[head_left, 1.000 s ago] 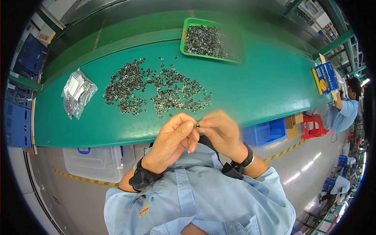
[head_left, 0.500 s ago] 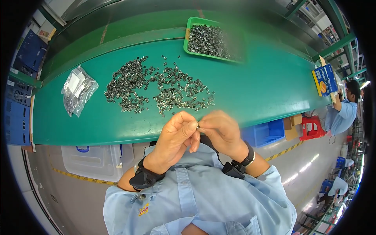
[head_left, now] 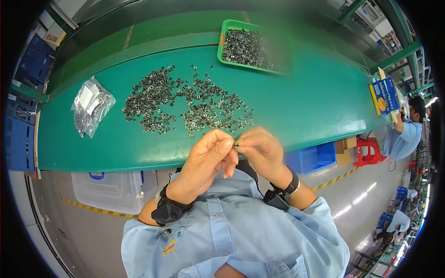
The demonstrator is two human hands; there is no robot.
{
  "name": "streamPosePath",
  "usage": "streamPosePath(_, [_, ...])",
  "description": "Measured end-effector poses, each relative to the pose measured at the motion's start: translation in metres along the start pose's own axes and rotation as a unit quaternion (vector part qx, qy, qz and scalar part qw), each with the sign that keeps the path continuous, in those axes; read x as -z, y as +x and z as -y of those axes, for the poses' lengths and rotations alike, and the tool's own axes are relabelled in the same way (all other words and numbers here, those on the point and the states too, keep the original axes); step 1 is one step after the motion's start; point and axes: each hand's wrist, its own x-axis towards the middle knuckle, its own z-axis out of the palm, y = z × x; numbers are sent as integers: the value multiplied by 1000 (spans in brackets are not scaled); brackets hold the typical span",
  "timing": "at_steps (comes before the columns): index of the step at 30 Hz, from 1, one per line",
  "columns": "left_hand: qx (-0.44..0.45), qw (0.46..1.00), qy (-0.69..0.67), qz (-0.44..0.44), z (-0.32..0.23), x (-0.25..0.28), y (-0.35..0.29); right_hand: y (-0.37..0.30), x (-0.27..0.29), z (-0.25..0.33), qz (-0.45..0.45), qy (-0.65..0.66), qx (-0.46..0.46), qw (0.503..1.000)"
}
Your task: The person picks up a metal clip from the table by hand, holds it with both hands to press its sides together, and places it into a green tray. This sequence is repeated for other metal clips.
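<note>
Both hands meet over the front edge of the green table [head_left: 306, 125]. Between their fingertips is a tiny dark, shiny metal part [head_left: 235, 145], too small to make out fully. My left hand [head_left: 208, 160] is closed, thumb and forefinger pinched at the part's left side. From the other side my right hand [head_left: 262, 153] pinches it with thumb and fingers. Just beyond the hands lies a loose pile of small metal parts [head_left: 211, 109], with a denser, darker heap [head_left: 150, 97] to its left.
A green tray [head_left: 220, 53] full of similar parts stands at the back. At left lies a clear plastic bag [head_left: 92, 106] with parts inside. A blue bin [head_left: 313, 157], red stool [head_left: 369, 153] and lidded clear box [head_left: 104, 190] are below the table. Another person [head_left: 408, 134] works at far right.
The small part shows a little more between the fingertips. Both hands stay together in nearly the same place, with only slight finger movement.
</note>
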Motion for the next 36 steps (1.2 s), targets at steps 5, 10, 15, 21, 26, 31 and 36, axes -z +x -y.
streamPosePath(5, [0,1000,1,-3,0,-2,2,2,5,1,7,-7,-19,1000])
streamPosePath(10, [-3,999,13,-36,-2,-4,2,58,55,-16,-35,-113,-55,992])
streamPosePath(15, [0,1000,7,-27,-1,2,5,117,98,-43,-51,-225,-162,959])
streamPosePath(21, [3,1000,-18,-21,1,13,6,85,96,-47,115,-305,-79,942])
streamPosePath(26, [13,1000,-20,-14,0,11,10,68,80,-31,239,-329,-32,913])
streamPosePath(31, [9,1000,-15,-10,1,9,10,62,80,-33,236,-334,-18,912])
streamPosePath(36, [1,999,36,-38,1,0,9,48,67,-10,156,-249,-51,955])
